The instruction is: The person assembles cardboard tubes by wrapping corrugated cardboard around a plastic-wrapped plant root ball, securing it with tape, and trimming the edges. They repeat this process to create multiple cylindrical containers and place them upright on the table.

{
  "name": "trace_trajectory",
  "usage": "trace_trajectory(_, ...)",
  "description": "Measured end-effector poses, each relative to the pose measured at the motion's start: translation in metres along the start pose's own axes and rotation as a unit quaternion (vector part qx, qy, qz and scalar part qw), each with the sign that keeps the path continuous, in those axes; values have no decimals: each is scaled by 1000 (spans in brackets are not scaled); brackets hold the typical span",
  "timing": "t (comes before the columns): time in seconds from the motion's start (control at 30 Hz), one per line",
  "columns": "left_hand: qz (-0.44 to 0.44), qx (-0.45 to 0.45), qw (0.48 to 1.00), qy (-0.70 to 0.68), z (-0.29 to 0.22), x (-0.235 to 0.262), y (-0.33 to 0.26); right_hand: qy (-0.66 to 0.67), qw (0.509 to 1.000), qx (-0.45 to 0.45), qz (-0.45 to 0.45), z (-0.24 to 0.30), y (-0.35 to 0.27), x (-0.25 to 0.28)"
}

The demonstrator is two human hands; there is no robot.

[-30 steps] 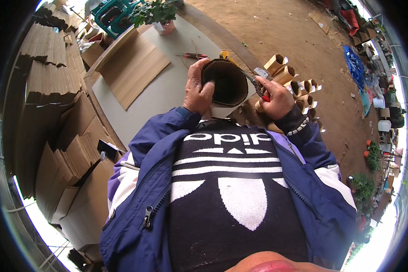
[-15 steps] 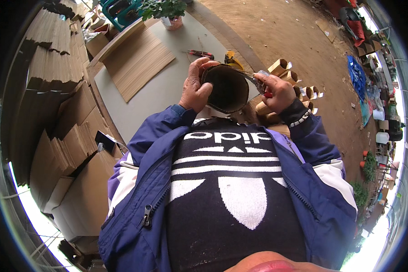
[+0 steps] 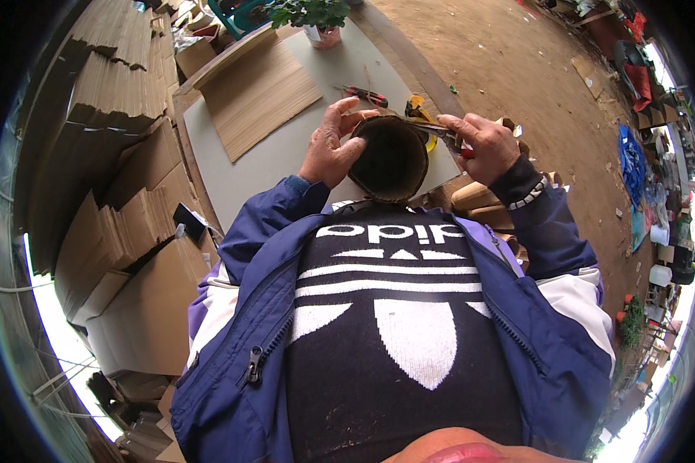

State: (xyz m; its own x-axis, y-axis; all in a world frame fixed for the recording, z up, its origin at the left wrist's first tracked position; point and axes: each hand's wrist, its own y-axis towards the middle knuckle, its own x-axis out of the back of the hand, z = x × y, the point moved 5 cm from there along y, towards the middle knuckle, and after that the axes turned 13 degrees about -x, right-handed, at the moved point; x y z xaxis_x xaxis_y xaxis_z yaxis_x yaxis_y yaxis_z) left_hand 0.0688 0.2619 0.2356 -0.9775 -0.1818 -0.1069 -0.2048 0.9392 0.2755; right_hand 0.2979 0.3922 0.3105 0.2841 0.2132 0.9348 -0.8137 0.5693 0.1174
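My left hand (image 3: pixel 328 148) holds a brown cardboard tube (image 3: pixel 390 162) by its left rim, thumb at the opening and fingers outside. The tube's round open end faces me, its inside dark. My right hand (image 3: pixel 489 147) is closed round a metal hand tool with red on its handle (image 3: pixel 466 153). This tool's metal end meets the tube's upper right rim; its exact kind is hard to make out. Beyond the tube, a red-and-black handled tool (image 3: pixel 365 96) and a yellow-and-black item (image 3: pixel 417 106) lie on the grey tabletop (image 3: pixel 216 139).
A brown cardboard sheet (image 3: pixel 259 92) and a potted plant (image 3: pixel 322 35) are on the table. Several cardboard tubes (image 3: pixel 475 197) lie to the right, partly behind my right arm. Flattened cardboard stacks (image 3: pixel 120 85) rise on the left. Brown ground (image 3: pixel 486 54) stretches beyond the table.
The view has shifted, so the table and stacks sit further right. My right hand has risen slightly along the tube's rim with the tool; my left hand keeps its hold.
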Motion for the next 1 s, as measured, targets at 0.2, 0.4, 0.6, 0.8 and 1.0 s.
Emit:
trace_trajectory(0.2,25,10,1000,3,2,-1,7,-37,995,90,-5,6,20,9)
trace_trajectory(0.4,18,-1,999,-45,1,2,15,-46,996,65,34,3,29,8)
trace_trajectory(0.6,24,-30,999,5,-9,-2,5,-21,997,48,63,-11,42,3)
trace_trajectory(0.8,29,29,999,4,-6,-3,5,-48,980,189,-50,2,54,5)
trace_trajectory(1.0,-7,30,999,-21,-7,3,13,-36,987,143,68,-11,70,-4)
